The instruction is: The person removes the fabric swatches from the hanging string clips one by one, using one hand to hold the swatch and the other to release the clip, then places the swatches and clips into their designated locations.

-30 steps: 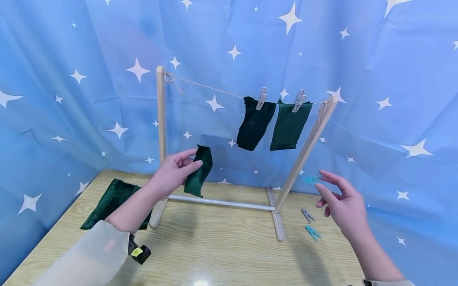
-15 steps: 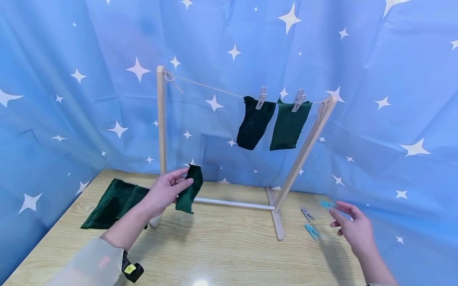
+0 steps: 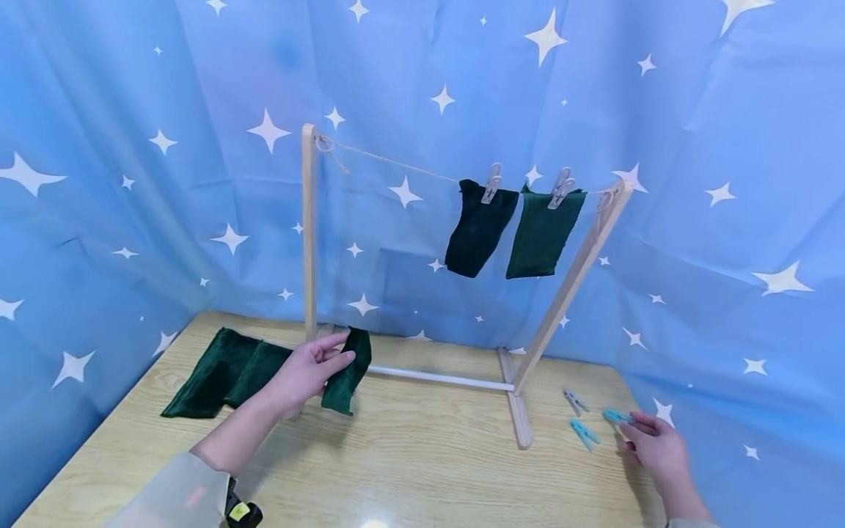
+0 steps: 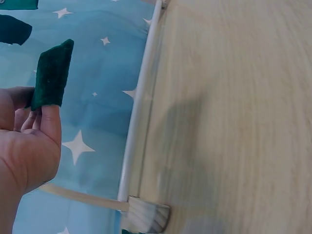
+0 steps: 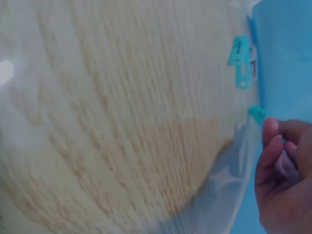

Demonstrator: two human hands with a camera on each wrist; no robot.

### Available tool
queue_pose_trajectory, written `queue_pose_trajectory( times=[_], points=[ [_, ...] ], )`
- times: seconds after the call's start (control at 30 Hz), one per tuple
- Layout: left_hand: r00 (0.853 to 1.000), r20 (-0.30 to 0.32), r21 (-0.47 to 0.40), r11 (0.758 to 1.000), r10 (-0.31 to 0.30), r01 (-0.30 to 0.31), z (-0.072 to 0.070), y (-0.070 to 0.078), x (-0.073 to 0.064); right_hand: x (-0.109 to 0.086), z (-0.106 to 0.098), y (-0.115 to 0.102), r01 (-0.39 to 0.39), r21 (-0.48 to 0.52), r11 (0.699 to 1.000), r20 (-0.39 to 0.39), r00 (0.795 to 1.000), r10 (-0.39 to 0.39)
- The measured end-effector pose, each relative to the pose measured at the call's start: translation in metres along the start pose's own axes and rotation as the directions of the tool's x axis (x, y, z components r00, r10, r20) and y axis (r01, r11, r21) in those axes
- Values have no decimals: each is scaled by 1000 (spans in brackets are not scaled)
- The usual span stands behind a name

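— Clamped in left hand (image 3: pixel 305 378)?
— Green cloth (image 3: pixel 350 378), between thumb and fingers, overlapping white rod (image 3: pixel 439 379) in head view. Seems light, limp, grippy, not fragile. Best taken near a corner.
— In right hand (image 3: pixel 660 449)?
— Turquoise clip (image 3: pixel 616 416), pinched at one end, near second clip (image 3: pixel 584 435). Touching table (image 3: pixel 436 455)? Can't tell. Likely light, stiff, slickish; best squeezed at handles.

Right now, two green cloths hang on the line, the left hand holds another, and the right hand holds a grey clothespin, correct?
Wrong colour: the right hand holds a turquoise clothespin, as the head view shows. The left hand holds a green cloth, and two green cloths hang on the line.
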State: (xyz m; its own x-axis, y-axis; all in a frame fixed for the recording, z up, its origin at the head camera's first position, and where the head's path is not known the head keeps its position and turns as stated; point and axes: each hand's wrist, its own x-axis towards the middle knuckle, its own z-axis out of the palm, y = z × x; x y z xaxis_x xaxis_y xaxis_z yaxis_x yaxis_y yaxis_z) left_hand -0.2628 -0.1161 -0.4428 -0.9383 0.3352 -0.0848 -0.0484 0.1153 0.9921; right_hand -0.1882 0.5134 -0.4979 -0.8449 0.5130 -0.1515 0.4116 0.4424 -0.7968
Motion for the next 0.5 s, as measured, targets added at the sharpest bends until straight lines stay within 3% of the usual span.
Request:
queue_pose_trajectory(
  times=[0.23,0.5],
  points=[
    [1000,15,14,1000,-25,25,-4,-13,-1,10,7,13,15,-96,995,10,1000,-14],
    [995,58,72,994,-83,79,-8,-31,-2,7,13,19,-23,-91,996,-9,1000,22]
  ],
)
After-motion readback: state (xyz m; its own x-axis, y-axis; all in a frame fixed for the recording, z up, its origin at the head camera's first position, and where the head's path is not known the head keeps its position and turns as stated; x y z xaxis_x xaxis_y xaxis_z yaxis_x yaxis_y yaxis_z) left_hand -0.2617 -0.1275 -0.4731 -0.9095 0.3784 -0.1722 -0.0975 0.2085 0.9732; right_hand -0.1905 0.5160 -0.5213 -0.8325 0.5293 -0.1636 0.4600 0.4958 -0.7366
